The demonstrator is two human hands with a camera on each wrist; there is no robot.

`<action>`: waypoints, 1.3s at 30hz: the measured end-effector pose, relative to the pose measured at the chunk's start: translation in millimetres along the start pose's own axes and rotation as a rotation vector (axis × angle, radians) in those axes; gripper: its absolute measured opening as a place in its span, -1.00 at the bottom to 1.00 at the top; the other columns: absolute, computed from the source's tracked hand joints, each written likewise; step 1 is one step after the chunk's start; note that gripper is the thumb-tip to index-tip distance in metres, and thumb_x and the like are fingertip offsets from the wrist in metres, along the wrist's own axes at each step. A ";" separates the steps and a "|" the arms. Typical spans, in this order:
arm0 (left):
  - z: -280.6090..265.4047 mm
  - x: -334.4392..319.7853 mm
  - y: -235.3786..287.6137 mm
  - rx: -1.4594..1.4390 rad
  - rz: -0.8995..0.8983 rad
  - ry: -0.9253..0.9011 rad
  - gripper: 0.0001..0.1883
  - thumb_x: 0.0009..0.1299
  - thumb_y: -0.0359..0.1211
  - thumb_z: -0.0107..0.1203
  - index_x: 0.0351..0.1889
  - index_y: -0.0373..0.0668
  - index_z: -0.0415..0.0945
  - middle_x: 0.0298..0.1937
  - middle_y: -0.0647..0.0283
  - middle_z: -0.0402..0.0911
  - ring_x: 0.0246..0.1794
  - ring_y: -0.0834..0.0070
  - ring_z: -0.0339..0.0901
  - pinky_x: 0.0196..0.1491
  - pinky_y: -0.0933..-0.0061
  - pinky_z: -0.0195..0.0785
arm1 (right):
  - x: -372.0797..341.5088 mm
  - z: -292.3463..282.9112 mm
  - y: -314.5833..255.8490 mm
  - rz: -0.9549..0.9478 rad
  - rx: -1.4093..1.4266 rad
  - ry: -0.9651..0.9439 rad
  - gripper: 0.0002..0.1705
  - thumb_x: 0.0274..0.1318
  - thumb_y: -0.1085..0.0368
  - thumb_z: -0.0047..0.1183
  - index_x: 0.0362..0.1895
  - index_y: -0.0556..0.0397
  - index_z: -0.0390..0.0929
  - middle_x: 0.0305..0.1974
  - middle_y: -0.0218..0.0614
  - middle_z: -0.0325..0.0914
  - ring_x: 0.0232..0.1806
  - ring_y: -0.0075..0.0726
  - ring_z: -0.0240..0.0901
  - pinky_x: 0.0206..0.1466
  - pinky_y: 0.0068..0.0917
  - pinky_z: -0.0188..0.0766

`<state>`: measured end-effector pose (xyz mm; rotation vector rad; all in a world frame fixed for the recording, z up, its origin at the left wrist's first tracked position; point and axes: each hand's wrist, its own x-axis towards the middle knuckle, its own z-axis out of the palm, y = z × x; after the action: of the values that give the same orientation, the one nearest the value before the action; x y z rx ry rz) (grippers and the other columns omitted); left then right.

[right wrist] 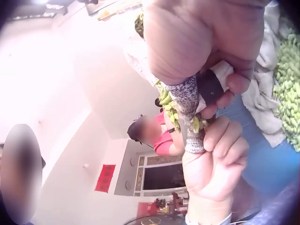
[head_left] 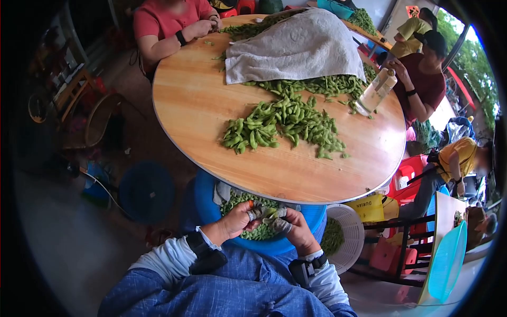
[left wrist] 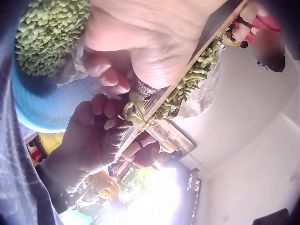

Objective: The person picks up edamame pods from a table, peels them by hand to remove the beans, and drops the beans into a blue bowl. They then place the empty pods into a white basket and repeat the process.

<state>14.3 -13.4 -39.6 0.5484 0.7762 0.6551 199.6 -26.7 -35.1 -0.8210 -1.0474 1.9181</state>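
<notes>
Over a blue tub (head_left: 205, 198) of shelled green beans (left wrist: 51, 35), both hands meet thumb to thumb. My left hand (head_left: 232, 223) pinches green edamame pods (head_left: 270, 213) from one side, its fingers curled. From the other side my right hand (head_left: 300, 232) grips the same pods with curled fingers. Grey knit sleeves cover both thumbs, as the right thumb sleeve (right wrist: 185, 96) shows in the right wrist view. A black and white wrap (right wrist: 216, 84) sits at the right hand's fingers. The palms hide part of the pods.
Just ahead stands a round wooden table (head_left: 195, 121) with a heap of edamame pods (head_left: 296, 119), a grey cloth (head_left: 296, 47) and a clear bottle (head_left: 376, 92). A white basket (head_left: 353, 227) is right of the tub. People sit around the table.
</notes>
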 end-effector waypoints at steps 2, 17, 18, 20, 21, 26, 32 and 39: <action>3.0 -2.8 5.0 -0.040 -0.008 -0.014 -0.88 0.29 -0.29 -0.06 -0.39 -0.11 0.34 -0.65 0.41 0.31 -0.71 0.71 0.14 -0.67 0.70 -0.06 | -1.0 -4.3 1.0 0.054 0.020 0.031 -0.75 -0.04 0.29 0.04 -0.23 0.10 0.45 -0.31 -0.53 0.46 -0.33 -0.66 0.30 -0.23 -0.68 0.22; 60.1 51.8 106.1 1.452 1.170 0.133 -0.91 0.07 -0.48 -0.03 -0.45 -0.28 0.39 -0.46 0.03 0.45 -0.38 0.12 0.41 -0.31 0.28 0.29 | -146.8 -145.3 19.7 -0.308 0.412 1.179 -0.81 -0.04 0.43 -0.15 -0.26 0.13 0.40 -0.42 -0.41 0.41 -0.50 -0.58 0.35 -0.50 -0.75 0.32; 63.9 64.9 117.9 1.579 1.112 0.113 -0.89 0.08 -0.46 -0.10 -0.44 -0.26 0.38 -0.42 0.07 0.43 -0.28 0.15 0.38 -0.20 0.28 0.25 | -148.1 -143.4 25.6 -0.290 0.369 1.174 -0.80 -0.04 0.43 -0.14 -0.26 0.12 0.41 -0.43 -0.42 0.42 -0.51 -0.59 0.34 -0.53 -0.75 0.30; 55.2 106.9 117.6 1.759 1.309 0.264 -0.89 0.07 -0.44 -0.12 -0.45 -0.22 0.39 -0.41 0.15 0.41 -0.25 0.25 0.36 -0.17 0.30 0.21 | -139.6 -123.0 19.3 -0.220 0.268 1.126 -0.81 -0.04 0.42 -0.11 -0.25 0.10 0.42 -0.47 -0.46 0.41 -0.54 -0.62 0.30 -0.58 -0.75 0.19; 55.8 113.4 123.5 1.892 1.280 0.223 -0.89 0.08 -0.43 -0.12 -0.45 -0.20 0.40 -0.41 0.17 0.41 -0.26 0.28 0.36 -0.18 0.32 0.20 | -135.2 -116.5 20.2 -0.191 0.212 1.089 -0.79 -0.04 0.37 -0.09 -0.24 0.10 0.43 -0.47 -0.49 0.39 -0.52 -0.63 0.28 -0.56 -0.75 0.16; 54.1 118.3 135.9 2.207 1.189 0.119 -0.90 0.08 -0.40 -0.09 -0.45 -0.14 0.40 -0.43 0.25 0.37 -0.30 0.41 0.33 -0.24 0.41 0.16 | -116.2 -87.0 12.3 -0.170 0.135 0.981 -0.80 -0.05 0.41 -0.07 -0.25 0.11 0.43 -0.52 -0.52 0.37 -0.55 -0.65 0.26 -0.53 -0.78 0.14; 74.1 82.3 163.5 1.900 1.246 0.233 -0.91 0.09 -0.41 -0.02 -0.46 -0.21 0.39 -0.51 0.19 0.44 -0.45 0.23 0.40 -0.34 0.28 0.23 | -89.8 -56.4 -21.9 -0.331 -0.198 0.811 -0.77 -0.04 0.45 -0.05 -0.22 0.20 0.45 -0.44 -0.44 0.45 -0.45 -0.66 0.29 -0.40 -0.74 0.19; 89.4 43.2 136.5 0.906 0.857 -0.016 -0.76 0.11 -0.43 0.16 -0.31 -0.31 0.37 -0.48 0.31 0.50 -0.46 0.66 0.42 -0.39 0.63 0.32 | -31.8 12.8 -79.3 -0.452 -0.080 0.502 -0.64 -0.05 0.27 0.03 -0.14 0.20 0.42 -0.44 -0.47 0.42 -0.46 -0.68 0.23 -0.43 -0.75 0.14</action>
<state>62.0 90.7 84.4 1.7699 0.7884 1.0639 230.5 -30.9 45.5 -0.9514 -0.9033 1.2143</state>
